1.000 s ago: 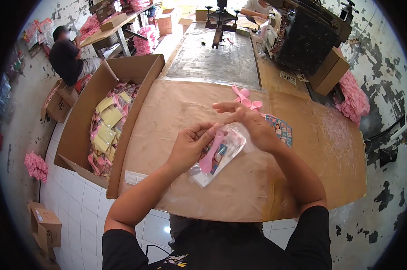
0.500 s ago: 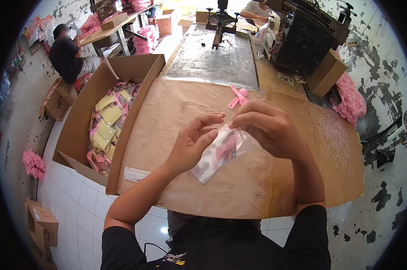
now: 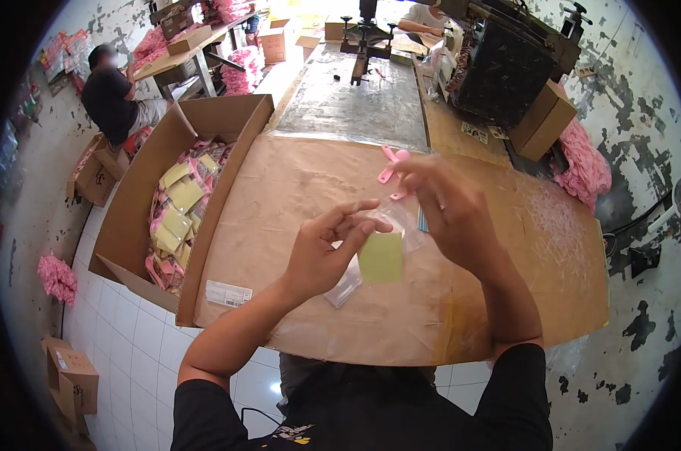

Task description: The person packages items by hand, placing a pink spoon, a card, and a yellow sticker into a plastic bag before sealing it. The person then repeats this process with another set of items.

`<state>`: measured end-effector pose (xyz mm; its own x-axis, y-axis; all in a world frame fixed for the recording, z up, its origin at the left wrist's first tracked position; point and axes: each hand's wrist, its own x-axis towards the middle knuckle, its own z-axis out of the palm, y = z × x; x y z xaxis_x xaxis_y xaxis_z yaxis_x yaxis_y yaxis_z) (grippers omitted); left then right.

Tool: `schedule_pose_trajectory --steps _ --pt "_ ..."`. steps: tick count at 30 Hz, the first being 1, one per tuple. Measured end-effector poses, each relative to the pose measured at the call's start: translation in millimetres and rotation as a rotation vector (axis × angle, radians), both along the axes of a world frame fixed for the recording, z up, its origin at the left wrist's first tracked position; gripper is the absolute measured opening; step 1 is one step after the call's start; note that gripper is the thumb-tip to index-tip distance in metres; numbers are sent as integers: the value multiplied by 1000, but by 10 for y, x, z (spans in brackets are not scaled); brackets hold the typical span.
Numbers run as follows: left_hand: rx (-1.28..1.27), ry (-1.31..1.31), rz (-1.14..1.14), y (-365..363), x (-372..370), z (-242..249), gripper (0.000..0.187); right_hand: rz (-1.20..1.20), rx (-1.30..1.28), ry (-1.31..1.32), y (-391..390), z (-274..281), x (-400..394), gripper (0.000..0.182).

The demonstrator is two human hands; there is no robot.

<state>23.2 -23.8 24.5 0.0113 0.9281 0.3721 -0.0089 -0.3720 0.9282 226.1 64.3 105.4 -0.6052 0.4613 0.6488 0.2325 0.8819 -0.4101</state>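
Note:
My left hand (image 3: 327, 244) is closed in a pinch at the top of a clear plastic bag (image 3: 344, 292), thumb and forefinger right at the upper edge of a pale yellow card (image 3: 382, 259). The card overlaps the bag in this view. Over the bag's right side is my right hand (image 3: 449, 207), fingers bent and smeared by motion; I cannot tell what they hold. A strip with a blue edge (image 3: 421, 219) shows beside its palm. Pink plastic spoons (image 3: 388, 177) lie just beyond the right fingertips, partly covered by them.
A long cardboard box (image 3: 231, 177) full of yellow-and-pink packets stands at the left. Brown cardboard (image 3: 280, 203) covers the worktop, with a metal plate (image 3: 340, 98) and a press (image 3: 367, 45) behind. Plastic scraps (image 3: 555, 210) lie right. A person (image 3: 111, 94) sits far left.
The yellow card now shows below my left fingertips, where a pink shape was visible in the bag. My right hand has shifted slightly and its fingers have reached toward the spoons.

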Motion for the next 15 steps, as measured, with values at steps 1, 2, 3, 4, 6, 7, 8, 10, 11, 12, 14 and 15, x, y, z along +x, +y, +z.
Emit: schedule_pose_trajectory --steps 1,2,3,4,6,7,8,10,11,12,14,15 --pt "-5 -26 3 -3 -9 1 37 -6 105 6 -8 22 -5 32" --pt "-10 -53 6 -6 -16 4 37 -12 210 11 -34 74 -21 30" --pt "-15 -50 6 -13 -18 17 37 -18 315 15 -51 102 -41 28" --pt "-19 -47 6 -24 -18 35 38 -5 363 -35 -77 91 -68 26" --pt "15 2 34 -24 -17 0 39 20 456 -133 -169 46 -140 23" --pt "53 48 61 -11 -10 -76 40 -10 508 -125 -158 -39 -188 21" --pt "91 94 87 -3 -5 -119 41 -22 537 -144 -143 -77 -199 21" --pt "135 210 106 -7 -10 -127 43 -45 594 -184 -122 -123 -211 21" --pt "157 267 118 -12 -13 -129 45 -51 610 -196 -112 -135 -213 21" --pt "136 293 101 -31 -14 -89 45 -55 626 -209 -103 -144 -212 21" --pt "94 343 67 -79 -9 36 45 -61 669 -247 -91 -164 -215 21" --pt "83 372 63 -79 -6 47 45 -63 695 -272 -84 -178 -217 20"
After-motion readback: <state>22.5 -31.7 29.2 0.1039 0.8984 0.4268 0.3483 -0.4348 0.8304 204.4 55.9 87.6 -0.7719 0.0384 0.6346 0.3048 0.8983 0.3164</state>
